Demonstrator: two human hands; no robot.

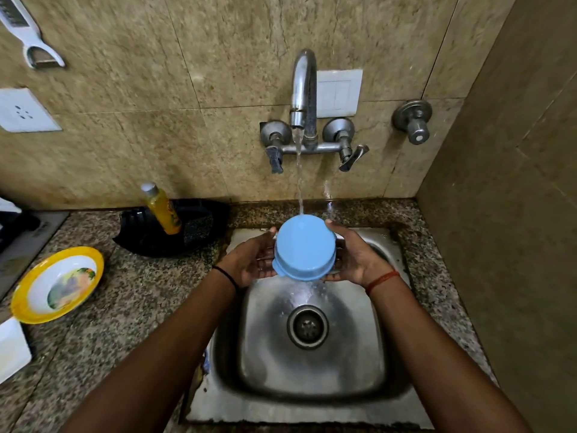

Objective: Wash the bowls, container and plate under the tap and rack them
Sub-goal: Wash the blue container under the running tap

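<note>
Far left of frame, on the granite surface [131, 295], a yellow-rimmed plate [57, 284] sits unwashed-looking w/ a printed centre, well apart from the sink; above and right of it a black tray [199, 232] holds a yellow bottle [160, 209]. Mid-frame, the left hand [249, 260] cups the left side of the blue container [304, 246], fingers [265, 237] half-curled around its wall, palm open toward it. The container is held upside down, base facing up and tilted toward the camera, above the back of the steel sink [312, 354], right under the tap [303, 89]; the stream hits its far upper edge and runs off the lower rim toward the drain. Right of it, the right hand [352, 260] mirrors the grip, thumb on the top edge, fingers partly wrapped behind. So both hands half-closed on the one item, neither clamped tight. Risks, imo: wet plastic + loose cupped hold could let it slip into the basin; water striking the sloped base may splash onto the wall switch [338, 93] behind the spout. No rack visible in frame.
</note>
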